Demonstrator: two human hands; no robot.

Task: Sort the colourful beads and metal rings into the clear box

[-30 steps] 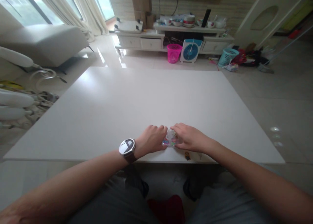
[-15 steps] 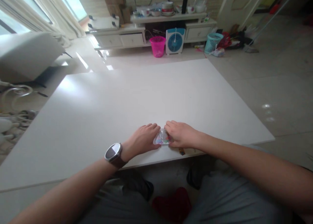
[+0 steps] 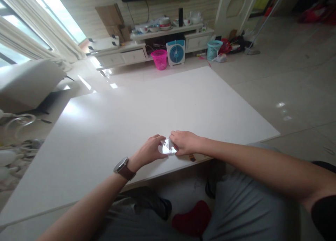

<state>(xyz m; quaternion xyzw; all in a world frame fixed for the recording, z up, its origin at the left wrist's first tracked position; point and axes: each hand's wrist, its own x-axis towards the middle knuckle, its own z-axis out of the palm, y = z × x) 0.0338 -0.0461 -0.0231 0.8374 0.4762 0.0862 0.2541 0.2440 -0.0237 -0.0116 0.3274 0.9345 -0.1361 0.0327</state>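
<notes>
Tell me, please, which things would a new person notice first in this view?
Probably the large white table first, then the left hand and right hand holding a small clear container near its front edge. Beyond its far edge, the bright pink basket stands out on the floor, just left of a blue-and-white fan.

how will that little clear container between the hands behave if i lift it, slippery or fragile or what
The clear container may be slippery, judging by its glossy glare. It is probably light, being see-through and small beside the hands. It looks low and broad, so it seems unlikely to roll; glare hides how stiff it is.
</notes>
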